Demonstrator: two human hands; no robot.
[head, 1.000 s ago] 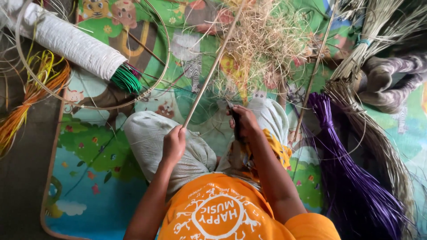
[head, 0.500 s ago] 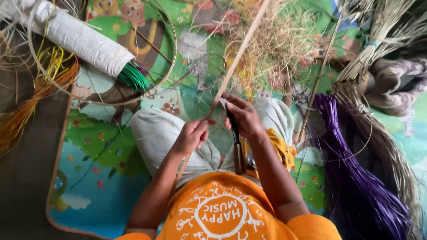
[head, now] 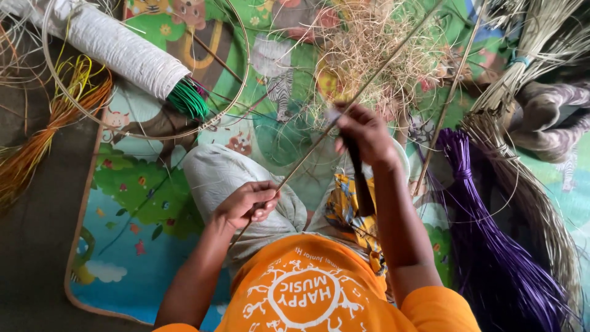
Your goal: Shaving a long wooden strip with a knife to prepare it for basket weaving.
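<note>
**Gripping a Cane Strip at Two Points**

Running diagonally from lower left to upper right, the long thin tan cane strip (head: 319, 138) is straight, narrow and uniform in colour. It passes above the lap and extends over the pile of loose pale straw shavings (head: 375, 49) at the top of the view.

Counts:
- One cane strip in the hands.
- One dark narrow blade-like tool (head: 362, 178), hanging down from the upper hand.
- One white woven roll with green strand ends (head: 123, 52), upper left.
- One thin round cane hoop (head: 243, 80) lying around that roll.
- One bundle of purple strands (head: 491, 246), right side.
- One bundle of orange and yellow strands (head: 37, 141), left edge.
- One colourful printed floor mat (head: 153, 209) under everything.

Hand positions: the left hand (head: 246, 203) is closed around the lower part of the strip, knuckles up, forearm rising from the bottom of the view. The right hand (head: 365, 132) is raised further along the strip, fingers pinched on the strip and the tool together, wrist bent. The two hands are apart, each clamped on the strip.
</note>
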